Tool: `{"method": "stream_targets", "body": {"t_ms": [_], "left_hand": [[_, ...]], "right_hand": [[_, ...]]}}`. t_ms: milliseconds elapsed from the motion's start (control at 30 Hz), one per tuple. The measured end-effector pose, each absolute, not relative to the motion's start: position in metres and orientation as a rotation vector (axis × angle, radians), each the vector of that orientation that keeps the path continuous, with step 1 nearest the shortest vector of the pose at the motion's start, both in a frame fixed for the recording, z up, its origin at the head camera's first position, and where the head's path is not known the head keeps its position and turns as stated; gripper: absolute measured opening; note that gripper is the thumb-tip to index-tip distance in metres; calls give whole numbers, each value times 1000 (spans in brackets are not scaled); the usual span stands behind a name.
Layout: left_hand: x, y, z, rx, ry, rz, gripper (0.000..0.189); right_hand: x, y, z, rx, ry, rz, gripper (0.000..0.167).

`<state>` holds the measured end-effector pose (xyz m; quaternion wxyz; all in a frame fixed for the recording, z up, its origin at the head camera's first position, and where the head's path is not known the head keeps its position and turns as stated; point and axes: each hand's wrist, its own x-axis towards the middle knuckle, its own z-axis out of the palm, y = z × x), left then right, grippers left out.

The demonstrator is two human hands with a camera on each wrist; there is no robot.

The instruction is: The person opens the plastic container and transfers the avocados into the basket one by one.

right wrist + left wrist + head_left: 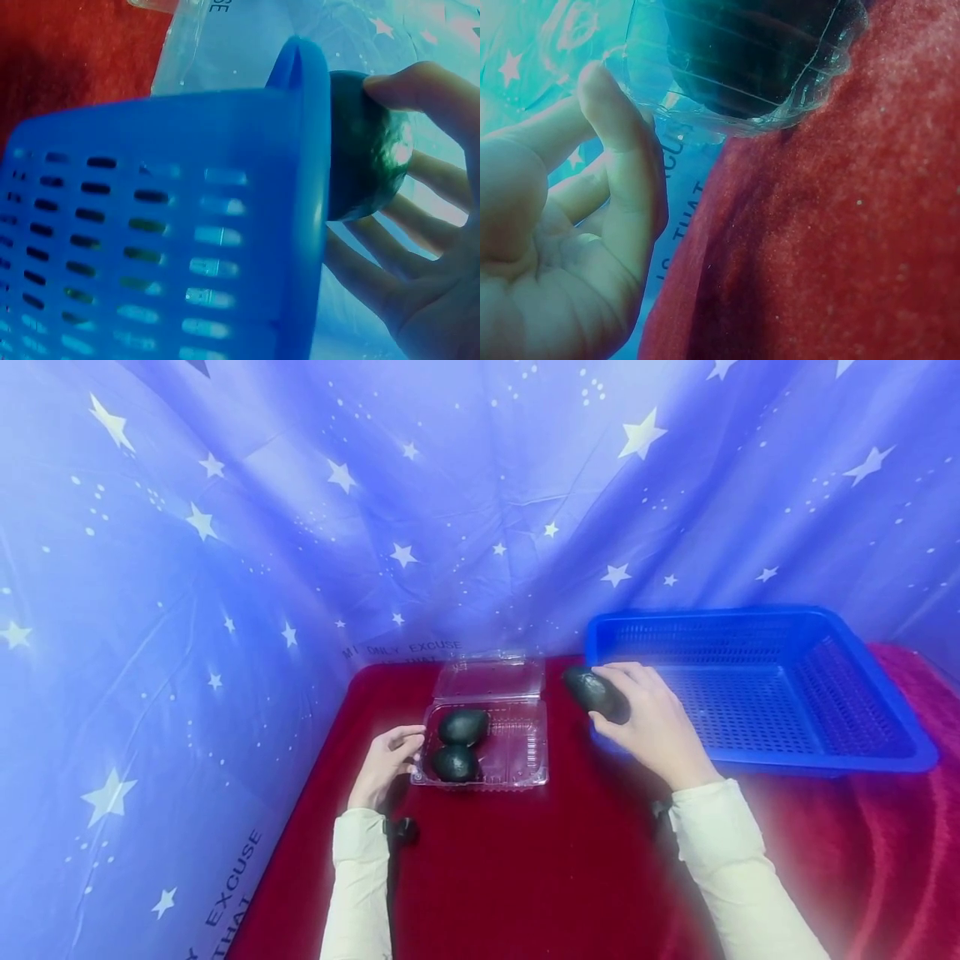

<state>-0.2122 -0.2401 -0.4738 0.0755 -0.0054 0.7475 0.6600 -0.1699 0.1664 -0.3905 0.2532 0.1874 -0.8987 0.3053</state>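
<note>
The clear container [521, 752] sat on the red-covered table [510, 868], its lid [491, 679] folded back on the far side. Within the container, along its left part, lay a far avocado [462, 727] and a near avocado [454, 763]. A held avocado [591, 692] was found to the right of the container, gripped by the right hand [654, 720], thumb opposed to the fingers. Farther right of the container stood a blue basket [825, 762]; from the right wrist its rim hid part of the fruit, and contact between the two could not be determined. The left hand [384, 766] was at the container's left edge, fingers loosely bent, nothing seen in its grasp; touch there could not be confirmed.

Assessment: the right-hand hold appeared secure. Sound handling called for enough height to spare both rims a knock, modest pressure against bruising, and release only once the fruit was fully supported. The thin container was judged liable to slide, so light steadying from its left was advisable.
</note>
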Motion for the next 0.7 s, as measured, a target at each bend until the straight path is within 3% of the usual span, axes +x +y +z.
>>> {"method": "stream_targets", "body": {"t_ms": [700], "left_hand": [[-213, -241, -472, 3, 2234, 1971, 38]], "right_hand": [[-163, 194, -392, 415, -2556, 825, 55]]}}
